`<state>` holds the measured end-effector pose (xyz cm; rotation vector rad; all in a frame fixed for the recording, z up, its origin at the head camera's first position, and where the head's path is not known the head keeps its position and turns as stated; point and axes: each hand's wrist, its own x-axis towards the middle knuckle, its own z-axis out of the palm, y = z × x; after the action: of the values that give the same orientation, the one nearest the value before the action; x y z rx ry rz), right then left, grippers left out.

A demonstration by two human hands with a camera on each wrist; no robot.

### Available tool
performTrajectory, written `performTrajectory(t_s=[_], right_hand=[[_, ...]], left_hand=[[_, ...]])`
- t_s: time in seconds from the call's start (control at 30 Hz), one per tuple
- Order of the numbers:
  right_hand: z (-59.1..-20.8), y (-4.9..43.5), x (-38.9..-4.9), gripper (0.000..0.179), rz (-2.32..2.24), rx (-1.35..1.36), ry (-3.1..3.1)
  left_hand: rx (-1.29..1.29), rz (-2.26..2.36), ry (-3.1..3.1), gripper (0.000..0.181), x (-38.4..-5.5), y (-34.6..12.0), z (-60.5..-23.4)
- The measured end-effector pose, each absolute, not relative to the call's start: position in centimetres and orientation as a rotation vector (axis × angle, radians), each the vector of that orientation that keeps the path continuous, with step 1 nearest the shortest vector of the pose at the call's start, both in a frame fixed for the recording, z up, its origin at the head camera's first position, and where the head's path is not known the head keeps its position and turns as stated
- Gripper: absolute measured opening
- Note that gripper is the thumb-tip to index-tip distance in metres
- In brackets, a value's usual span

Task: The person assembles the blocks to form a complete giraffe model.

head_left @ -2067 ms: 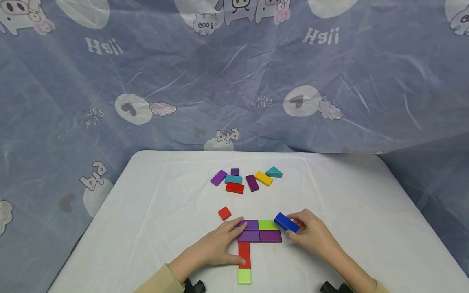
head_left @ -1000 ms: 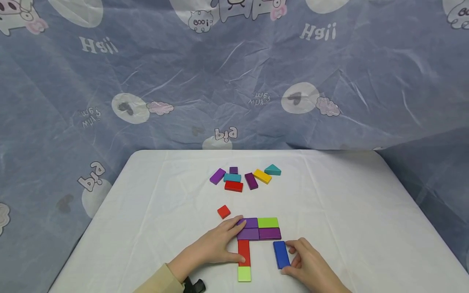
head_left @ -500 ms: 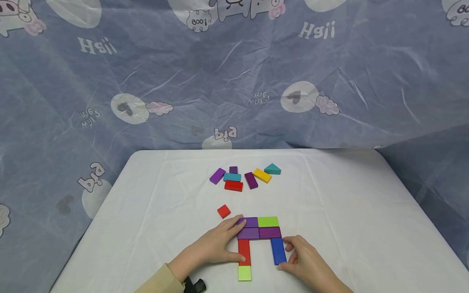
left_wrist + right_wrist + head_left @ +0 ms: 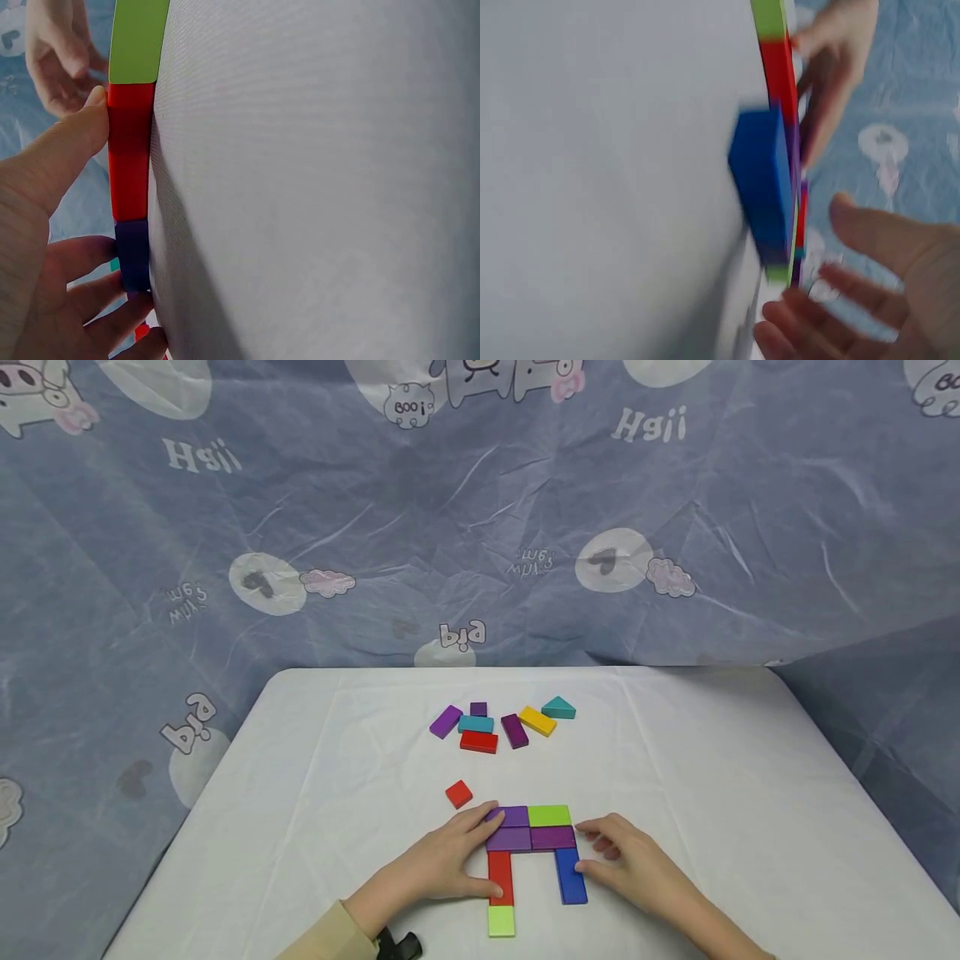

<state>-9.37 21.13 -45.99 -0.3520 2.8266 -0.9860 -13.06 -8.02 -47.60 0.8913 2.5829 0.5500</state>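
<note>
On a white table (image 4: 337,827), a lime block (image 4: 502,923) lies nearest, end to end with a red block (image 4: 503,872). A person's left hand (image 4: 441,862), fingers spread wide, rests its thumb on the red block, fingertips at two purple blocks (image 4: 512,840). The right hand (image 4: 637,864), thumb and fingers parted, is just beside a blue block (image 4: 570,878) set against a dark purple block (image 4: 553,837). Beyond lie a red square block (image 4: 459,794) and scattered colored blocks (image 4: 478,742) before a printed backdrop (image 4: 450,518).
</note>
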Motion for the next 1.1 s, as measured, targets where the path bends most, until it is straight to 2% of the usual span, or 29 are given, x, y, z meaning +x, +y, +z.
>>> performTrajectory(t_s=[0.13, 0.4, 0.9, 1.1], right_hand=[[-46.2, 22.4, -12.2, 0.036, -0.953, -0.524, 2.823], [-47.1, 22.8, -15.7, 0.041, -0.934, -0.700, 2.688], [-47.6, 22.4, -16.3, 0.046, -0.902, -0.721, 2.628], [-47.8, 22.5, -16.3, 0.048, -0.908, -0.730, 2.629]], left_hand=[[0.900, 0.561, 2.581, 0.094, -13.1, -8.1, -47.8], [0.892, 0.568, 2.579, 0.094, -13.0, -8.2, -48.0], [0.898, 0.581, 2.588, 0.093, -13.0, -8.3, -47.9], [0.855, 0.734, 2.615, 0.080, -13.3, -8.5, -47.6]])
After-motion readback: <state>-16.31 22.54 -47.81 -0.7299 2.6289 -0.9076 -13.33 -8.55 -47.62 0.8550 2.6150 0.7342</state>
